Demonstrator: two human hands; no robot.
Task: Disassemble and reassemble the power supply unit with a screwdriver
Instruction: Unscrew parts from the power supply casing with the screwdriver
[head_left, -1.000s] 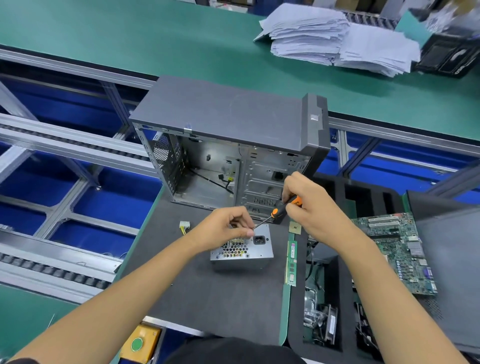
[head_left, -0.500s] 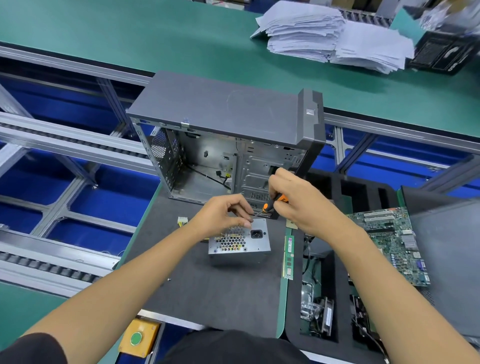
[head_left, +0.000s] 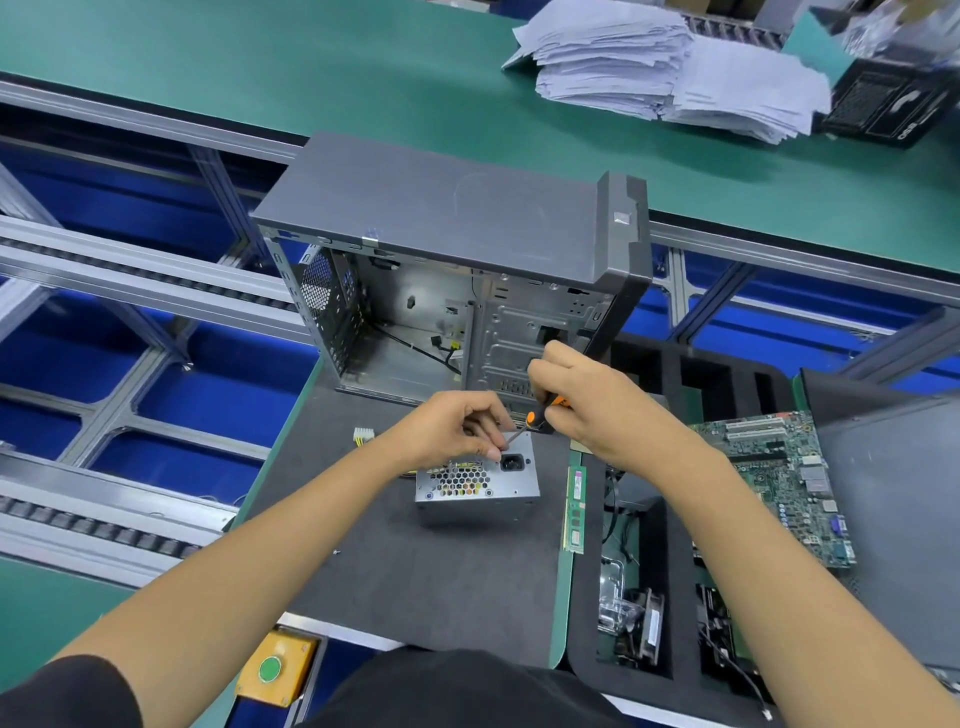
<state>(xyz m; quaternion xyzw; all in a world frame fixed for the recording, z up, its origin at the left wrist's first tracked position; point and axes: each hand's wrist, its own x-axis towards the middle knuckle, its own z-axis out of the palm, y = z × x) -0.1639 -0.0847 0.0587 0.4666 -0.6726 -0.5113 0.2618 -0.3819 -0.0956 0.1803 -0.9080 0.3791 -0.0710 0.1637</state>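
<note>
Atop the power supply unit (head_left: 478, 480), right hand (head_left: 597, 410) grips screwdriver (head_left: 540, 413); left hand (head_left: 447, 431) pinches its tip.

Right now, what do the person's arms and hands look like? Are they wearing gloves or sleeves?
No gloves: the left hand and right hand are bare, with no rings or watch visible. Both forearms are bare too. A short black sleeve shows only on the left upper arm, at the picture's bottom corner.

A single head-worn camera looks forward and steeply down, close over the near surface (head_left: 405, 571), wide-angle, facing the far bench.
</note>
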